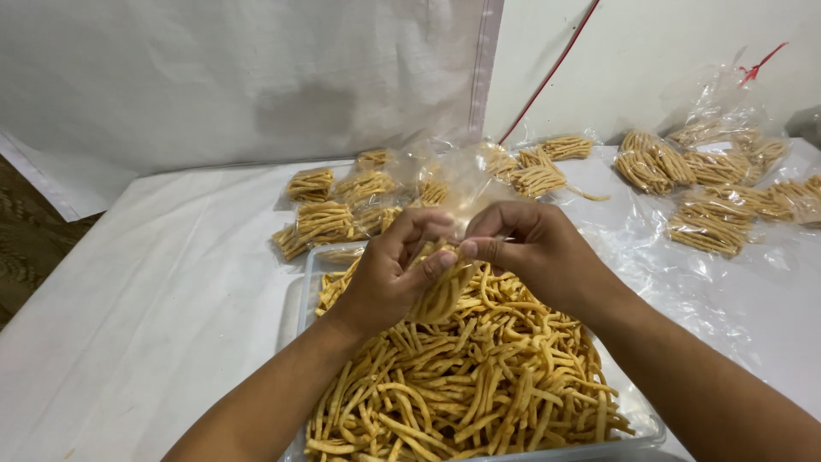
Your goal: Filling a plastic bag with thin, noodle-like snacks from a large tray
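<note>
Two bare hands are working over a clear plastic tub (310, 275) heaped with yellow snack sticks (462, 385) on a white-covered table (154, 299), seen from the head camera. At far left, the table's white cloth is running back to a pale sheet hanging as a backdrop (256, 77). Moving right, small filled packets (329, 210) of the same sticks are lying just behind the tub. The left hand (389, 274) is curling around a bundle of sticks (443, 295), its fingers closing on the bundle from the left with the thumb (428, 267) pressing across it; the bundle's long axis is running nearly upright, tilting slightly, its lower end pointing down toward the heap and its upper end hidden between the hands. A thin clear bag (457, 184) is rising above both hands. The right hand (534, 248) is meeting the left just above the tub, its fingertips (470, 249) pinching together at the bundle's top; whether they are gripping the sticks or the bag's film cannot be told. Farther right, more filled packets (710, 184) are lying scattered across crinkled clear plastic, well apart from the tub.
</note>
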